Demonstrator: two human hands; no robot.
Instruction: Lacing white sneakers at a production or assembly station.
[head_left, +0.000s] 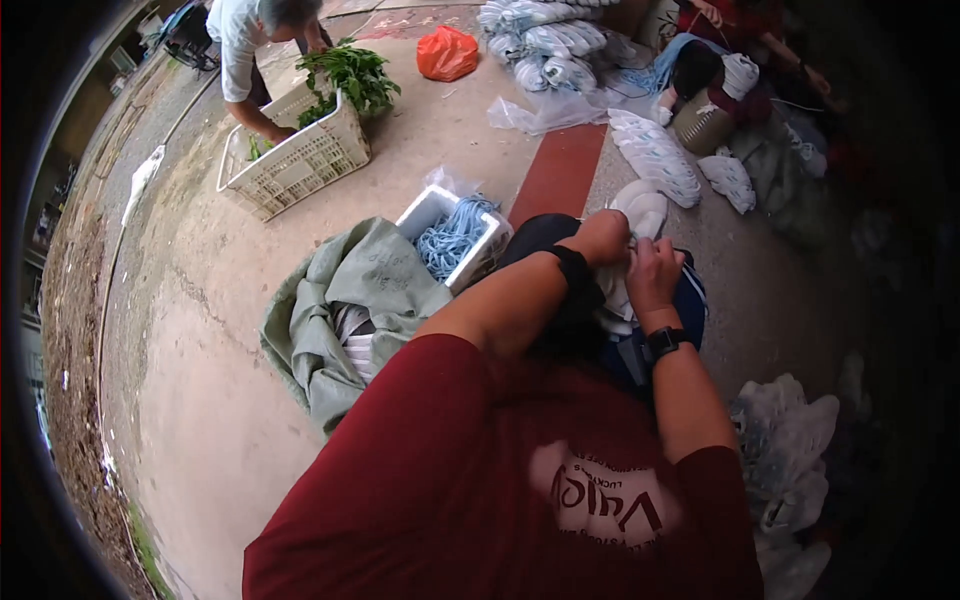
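Over my lap, my left hand (600, 240) and my right hand (655, 270) are close together, both closed on a white shoe upper (641, 205). Its pale rounded end sticks out beyond my fingers, and my hands hide much of the rest. Whether a lace is pinched between my fingertips is too small to tell. More white material lies on my lap below the hands. Just left of my knees, a white foam box (485, 250) holds a tangle of light blue laces (452, 240). Beside it, a grey-green woven sack (375, 265) gapes around some white pieces.
Stacked white shoe uppers (560, 40) lie at the back, with more (655, 155) beyond my hands and bagged ones (785, 450) at my right. Far left, a person (240, 50) bends over a cream crate (300, 165) with leafy greens. A red plastic bag (447, 53) sits nearby. Someone else works far right.
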